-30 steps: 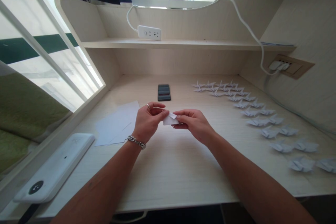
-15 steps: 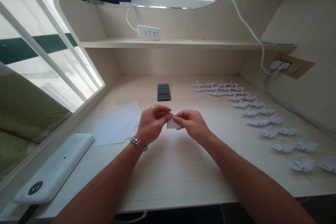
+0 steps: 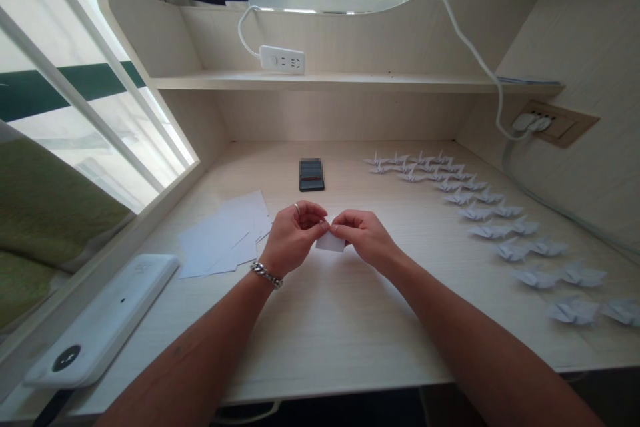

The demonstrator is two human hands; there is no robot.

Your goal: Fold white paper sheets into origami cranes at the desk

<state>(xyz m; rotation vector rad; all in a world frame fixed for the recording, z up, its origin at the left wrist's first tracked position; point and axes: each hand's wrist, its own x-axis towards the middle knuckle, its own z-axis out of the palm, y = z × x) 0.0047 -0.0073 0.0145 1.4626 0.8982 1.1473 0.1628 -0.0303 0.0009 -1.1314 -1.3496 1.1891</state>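
A small piece of white paper (image 3: 330,242) is pinched between my two hands over the middle of the desk. My left hand (image 3: 296,232), with a ring and a chain bracelet, closes thumb and fingers on its upper left edge. My right hand (image 3: 366,235) grips the upper right edge in the same way. The fingertips nearly meet at the top of the paper and hide part of it. Left of my left hand lie loose sheets of white paper (image 3: 220,233). Several folded paper cranes (image 3: 477,213) stand in rows to the right.
A dark phone-like object (image 3: 311,175) lies beyond my hands. At the left edge is a long white device (image 3: 105,320) with a dark round spot. A power strip (image 3: 283,60) rests on the shelf (image 3: 350,83), and a white cable (image 3: 470,47) runs to the wall socket (image 3: 560,123).
The paper in my fingers has turned and tilted slightly, so more of its lower face shows. Both hands stay nearly in place, still pinching it.
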